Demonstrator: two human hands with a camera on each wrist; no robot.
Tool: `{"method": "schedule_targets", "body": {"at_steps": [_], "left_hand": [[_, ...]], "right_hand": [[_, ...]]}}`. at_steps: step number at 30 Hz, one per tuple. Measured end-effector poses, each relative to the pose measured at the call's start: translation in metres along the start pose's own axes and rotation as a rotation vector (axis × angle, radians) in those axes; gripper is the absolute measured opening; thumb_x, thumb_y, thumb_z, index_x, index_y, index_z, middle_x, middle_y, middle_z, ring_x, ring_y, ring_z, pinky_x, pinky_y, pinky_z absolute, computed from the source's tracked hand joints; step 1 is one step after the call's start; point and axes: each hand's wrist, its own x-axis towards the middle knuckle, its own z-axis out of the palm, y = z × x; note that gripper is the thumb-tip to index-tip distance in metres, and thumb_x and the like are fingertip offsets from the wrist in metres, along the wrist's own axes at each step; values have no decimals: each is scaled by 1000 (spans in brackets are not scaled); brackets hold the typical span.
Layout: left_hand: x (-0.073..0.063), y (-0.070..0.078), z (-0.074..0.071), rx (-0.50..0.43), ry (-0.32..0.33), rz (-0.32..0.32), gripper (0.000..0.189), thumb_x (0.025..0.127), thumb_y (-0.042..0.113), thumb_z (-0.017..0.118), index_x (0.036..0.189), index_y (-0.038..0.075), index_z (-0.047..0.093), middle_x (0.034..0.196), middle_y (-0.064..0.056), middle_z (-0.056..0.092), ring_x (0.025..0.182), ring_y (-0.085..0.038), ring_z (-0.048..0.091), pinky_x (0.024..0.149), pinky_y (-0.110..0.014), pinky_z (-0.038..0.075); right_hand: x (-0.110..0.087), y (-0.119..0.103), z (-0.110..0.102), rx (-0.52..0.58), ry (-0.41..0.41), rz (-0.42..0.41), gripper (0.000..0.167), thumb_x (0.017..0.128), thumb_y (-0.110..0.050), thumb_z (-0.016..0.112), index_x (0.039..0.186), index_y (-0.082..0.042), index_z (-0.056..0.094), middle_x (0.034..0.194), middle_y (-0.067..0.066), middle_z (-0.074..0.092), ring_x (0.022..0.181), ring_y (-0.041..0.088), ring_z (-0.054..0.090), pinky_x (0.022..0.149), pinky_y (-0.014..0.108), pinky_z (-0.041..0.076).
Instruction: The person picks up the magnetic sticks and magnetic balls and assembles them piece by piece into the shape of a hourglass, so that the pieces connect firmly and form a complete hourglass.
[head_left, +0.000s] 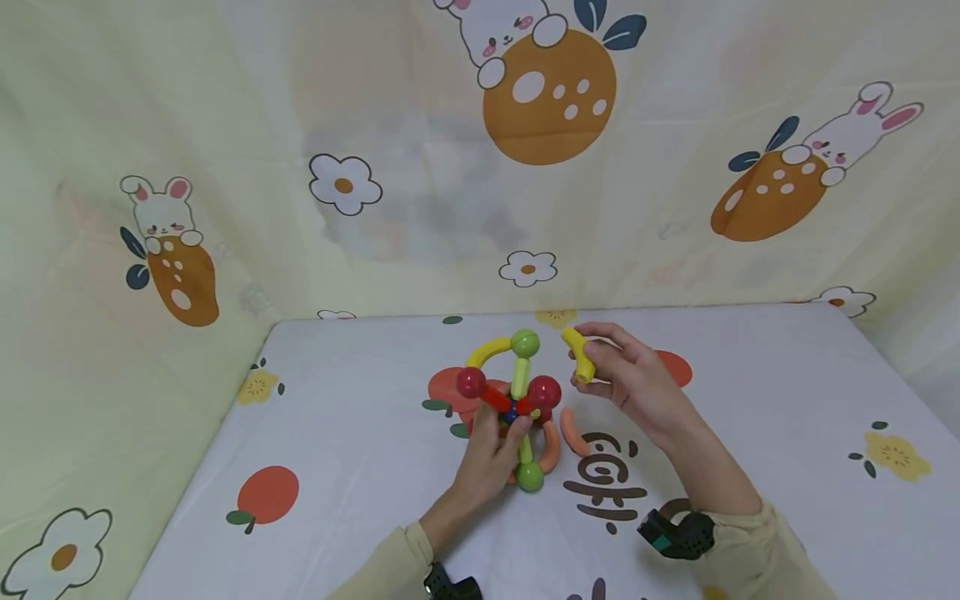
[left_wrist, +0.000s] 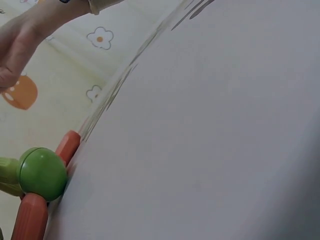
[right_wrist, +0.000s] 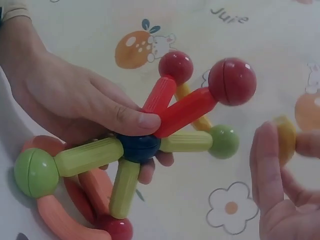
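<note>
My left hand holds a ball-and-rod structure near its dark blue ball, with the thumb against a red rod. Red balls and green balls sit on the rod ends, and a curved yellow rod runs along the structure's upper left. To the right of it, my right hand pinches a short yellow rod between thumb and fingers, apart from the structure. In the left wrist view a green ball joins orange rods low at the left.
A loose curved orange rod lies on the white printed tabletop, just right of the structure. Behind the table hangs a patterned cloth with rabbits and flowers. Each wrist wears a black device.
</note>
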Motion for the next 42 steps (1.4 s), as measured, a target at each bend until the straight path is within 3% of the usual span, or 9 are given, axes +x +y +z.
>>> {"method": "schedule_targets", "body": {"at_steps": [4, 9, 13, 16, 22, 26, 33, 42], "left_hand": [[0, 0, -1, -1, -5, -24, 45, 95, 21, 53, 135, 12, 33, 127, -9, 42, 121, -16, 44, 98, -33, 46], [2, -7, 0, -3, -15, -22, 46, 95, 22, 54, 134, 11, 32, 126, -10, 42, 120, -17, 45, 96, -31, 46], [4, -24, 5, -5, -2, -6, 47, 95, 19, 55, 135, 13, 32, 128, -9, 41, 121, -17, 44, 97, -33, 46], [6, -36, 8, 1, 9, 2, 48, 94, 17, 56, 136, 17, 31, 129, -5, 41, 122, -15, 44, 97, -34, 46], [6, -41, 7, -9, 9, 68, 50, 95, 15, 55, 137, 21, 30, 130, -4, 42, 121, -15, 47, 97, -33, 47], [6, -41, 7, -35, 1, 75, 52, 95, 13, 54, 139, 24, 28, 132, -3, 43, 121, -14, 48, 99, -33, 45], [6, -37, 8, -35, 4, 2, 51, 94, 15, 55, 138, 20, 29, 132, -5, 42, 122, -14, 45, 100, -34, 44], [2, -7, -2, -48, -23, -51, 47, 94, 16, 55, 134, 10, 31, 128, -10, 45, 120, -16, 47, 102, -34, 42]], "right_hand": [[5, 4, 0, 67, 20, 73, 30, 97, -29, 53, 122, -15, 45, 95, 3, 53, 72, 11, 63, 74, 24, 56], [10, 5, 7, -150, 57, 82, 29, 98, -32, 48, 120, -14, 44, 84, 3, 51, 65, 15, 55, 64, 28, 53], [16, -1, 14, -300, 87, 63, 30, 97, -30, 46, 120, -10, 43, 76, 5, 50, 60, 17, 50, 59, 31, 52], [19, -6, 21, -366, 84, 60, 32, 97, -27, 46, 122, -8, 42, 71, 4, 51, 56, 17, 49, 57, 30, 52], [21, -11, 28, -415, 68, 81, 35, 97, -26, 47, 124, -5, 41, 69, 3, 53, 54, 17, 51, 55, 28, 52], [22, -12, 30, -421, 74, 81, 34, 96, -25, 47, 124, -6, 41, 69, 6, 54, 52, 17, 50, 53, 28, 52], [23, -13, 30, -446, 66, 82, 31, 96, -26, 48, 122, -11, 42, 66, 6, 54, 49, 17, 49, 51, 28, 51], [26, -14, 34, -433, 35, 110, 28, 95, -25, 49, 120, -14, 45, 65, 5, 54, 46, 17, 47, 49, 28, 50]]}}
